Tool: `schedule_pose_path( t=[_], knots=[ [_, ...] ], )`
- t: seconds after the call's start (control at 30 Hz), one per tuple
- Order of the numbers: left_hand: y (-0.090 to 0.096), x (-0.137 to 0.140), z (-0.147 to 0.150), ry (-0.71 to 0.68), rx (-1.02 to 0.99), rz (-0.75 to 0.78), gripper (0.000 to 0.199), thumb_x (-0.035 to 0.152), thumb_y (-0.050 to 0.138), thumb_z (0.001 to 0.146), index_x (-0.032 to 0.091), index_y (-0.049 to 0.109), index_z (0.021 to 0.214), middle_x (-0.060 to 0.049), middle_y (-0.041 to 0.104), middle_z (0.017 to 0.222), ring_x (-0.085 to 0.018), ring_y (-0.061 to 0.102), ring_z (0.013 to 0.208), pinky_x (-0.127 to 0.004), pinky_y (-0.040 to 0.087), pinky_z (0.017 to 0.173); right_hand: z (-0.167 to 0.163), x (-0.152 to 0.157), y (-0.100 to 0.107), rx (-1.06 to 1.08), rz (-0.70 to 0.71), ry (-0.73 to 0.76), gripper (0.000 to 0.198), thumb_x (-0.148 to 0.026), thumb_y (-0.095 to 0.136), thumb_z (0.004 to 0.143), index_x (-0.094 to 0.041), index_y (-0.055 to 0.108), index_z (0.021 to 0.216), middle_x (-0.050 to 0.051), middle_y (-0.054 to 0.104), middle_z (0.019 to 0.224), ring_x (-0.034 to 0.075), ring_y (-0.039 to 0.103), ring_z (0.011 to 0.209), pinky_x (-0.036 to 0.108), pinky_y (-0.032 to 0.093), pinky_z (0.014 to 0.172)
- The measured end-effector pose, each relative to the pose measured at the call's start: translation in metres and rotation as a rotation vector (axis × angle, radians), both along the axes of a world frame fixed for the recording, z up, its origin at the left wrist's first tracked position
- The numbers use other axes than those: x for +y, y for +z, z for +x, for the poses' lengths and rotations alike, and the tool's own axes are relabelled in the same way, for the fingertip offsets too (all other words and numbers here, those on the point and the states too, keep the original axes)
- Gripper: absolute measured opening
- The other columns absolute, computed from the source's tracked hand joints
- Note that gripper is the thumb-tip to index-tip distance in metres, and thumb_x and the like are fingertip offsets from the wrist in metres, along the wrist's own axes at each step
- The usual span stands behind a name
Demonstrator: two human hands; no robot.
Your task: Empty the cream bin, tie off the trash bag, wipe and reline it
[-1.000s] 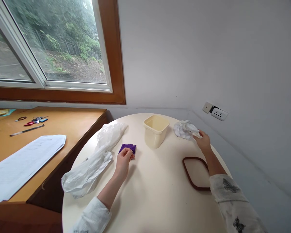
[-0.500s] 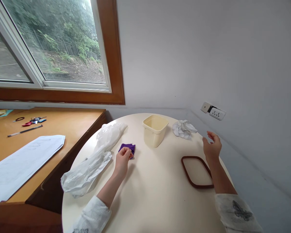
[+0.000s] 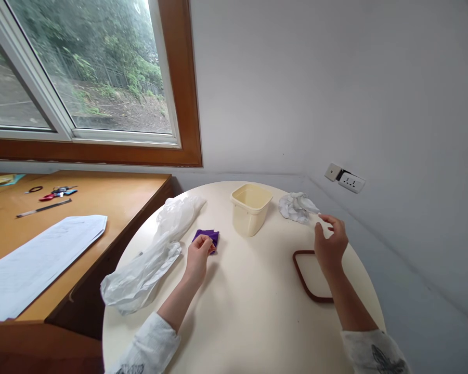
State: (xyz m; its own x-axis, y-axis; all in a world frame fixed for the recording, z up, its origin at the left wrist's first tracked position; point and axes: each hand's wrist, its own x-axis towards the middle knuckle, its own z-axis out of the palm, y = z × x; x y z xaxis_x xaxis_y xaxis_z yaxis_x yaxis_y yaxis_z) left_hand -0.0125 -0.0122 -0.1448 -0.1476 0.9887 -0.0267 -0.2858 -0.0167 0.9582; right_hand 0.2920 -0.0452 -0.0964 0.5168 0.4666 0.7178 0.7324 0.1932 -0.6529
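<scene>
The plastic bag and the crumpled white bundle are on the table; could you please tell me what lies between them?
In the head view, the small purple item, partly hidden by the left hand, and the cream container.

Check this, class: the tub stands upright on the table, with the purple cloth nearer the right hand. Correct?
No: in the head view, the purple cloth is nearer the left hand. The tub does stand upright on the table.
</scene>
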Motion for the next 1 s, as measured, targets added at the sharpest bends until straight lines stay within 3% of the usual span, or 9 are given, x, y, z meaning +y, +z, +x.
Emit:
schedule_pose_path(
  t=[0.17, 0.3, 0.37, 0.57, 0.73, 0.87, 1.0],
  knots=[
    [0.010, -0.002, 0.000, -0.008, -0.013, 0.014, 0.018, 0.026, 0.061, 0.066, 0.017, 0.046, 0.062, 0.007, 0.045, 0.050, -0.007, 0.044, 0.049, -0.021, 0.038, 0.052, -0.030, -0.005, -0.011, -0.076, -0.074, 0.253, 0.014, -0.023, 0.044, 0.081, -0.020, 0.057, 0.087, 0.005, 0.060, 0.089, 0.019, 0.055, 0.085, 0.031, 0.042, 0.072],
    [0.020, -0.006, -0.002, -0.054, -0.004, 0.007, 0.023, 0.030, 0.061, 0.070, 0.019, 0.041, 0.067, 0.011, 0.032, 0.044, -0.004, 0.024, 0.036, -0.017, 0.019, 0.037, -0.046, -0.010, -0.026, -0.103, -0.186, 0.392, 0.015, -0.026, 0.046, 0.083, -0.020, 0.057, 0.091, 0.003, 0.060, 0.082, 0.015, 0.053, 0.071, 0.029, 0.043, 0.066],
    [0.024, -0.010, -0.005, -0.083, 0.008, -0.002, 0.025, 0.032, 0.061, 0.071, 0.020, 0.040, 0.068, 0.012, 0.025, 0.043, -0.003, 0.018, 0.036, -0.017, 0.014, 0.037, -0.050, -0.014, -0.033, -0.126, -0.236, 0.433, 0.012, -0.027, 0.048, 0.083, -0.020, 0.058, 0.086, 0.001, 0.059, 0.073, 0.014, 0.051, 0.064, 0.027, 0.042, 0.061],
    [0.025, -0.028, -0.019, -0.162, 0.258, 0.000, 0.025, 0.031, 0.056, 0.075, 0.019, 0.037, 0.065, 0.011, 0.018, 0.049, -0.004, 0.019, 0.042, -0.018, 0.018, 0.043, -0.052, -0.025, -0.042, -0.189, -0.358, 0.506, 0.020, -0.029, 0.052, 0.081, -0.021, 0.045, 0.064, -0.004, 0.050, 0.057, 0.011, 0.046, 0.053, 0.023, 0.038, 0.054],
    [0.022, -0.038, -0.030, -0.206, 0.422, 0.014, 0.023, 0.030, 0.052, 0.076, 0.020, 0.036, 0.064, 0.010, 0.018, 0.051, -0.006, 0.018, 0.047, -0.020, 0.017, 0.046, -0.045, -0.020, -0.040, -0.227, -0.377, 0.520, 0.022, -0.028, 0.051, 0.081, -0.021, 0.040, 0.064, -0.005, 0.048, 0.058, 0.011, 0.046, 0.054, 0.024, 0.039, 0.056],
    [0.019, -0.042, -0.033, -0.228, 0.485, 0.034, 0.022, 0.030, 0.051, 0.076, 0.019, 0.036, 0.064, 0.009, 0.020, 0.053, -0.007, 0.018, 0.049, -0.021, 0.017, 0.047, -0.035, 0.006, -0.024, -0.291, -0.304, 0.481, 0.008, -0.028, 0.049, 0.082, -0.021, 0.052, 0.080, 0.000, 0.056, 0.073, 0.015, 0.053, 0.069, 0.029, 0.044, 0.068],
    [0.008, -0.045, -0.033, -0.192, 0.499, 0.038, 0.022, 0.030, 0.050, 0.075, 0.019, 0.035, 0.063, 0.008, 0.022, 0.054, -0.008, 0.019, 0.050, -0.022, 0.018, 0.048, -0.031, 0.043, 0.000, -0.446, -0.275, 0.424, 0.035, -0.021, 0.044, 0.083, -0.020, 0.051, 0.117, 0.009, 0.054, 0.106, 0.023, 0.049, 0.101, 0.039, 0.040, 0.090]
  ],
)
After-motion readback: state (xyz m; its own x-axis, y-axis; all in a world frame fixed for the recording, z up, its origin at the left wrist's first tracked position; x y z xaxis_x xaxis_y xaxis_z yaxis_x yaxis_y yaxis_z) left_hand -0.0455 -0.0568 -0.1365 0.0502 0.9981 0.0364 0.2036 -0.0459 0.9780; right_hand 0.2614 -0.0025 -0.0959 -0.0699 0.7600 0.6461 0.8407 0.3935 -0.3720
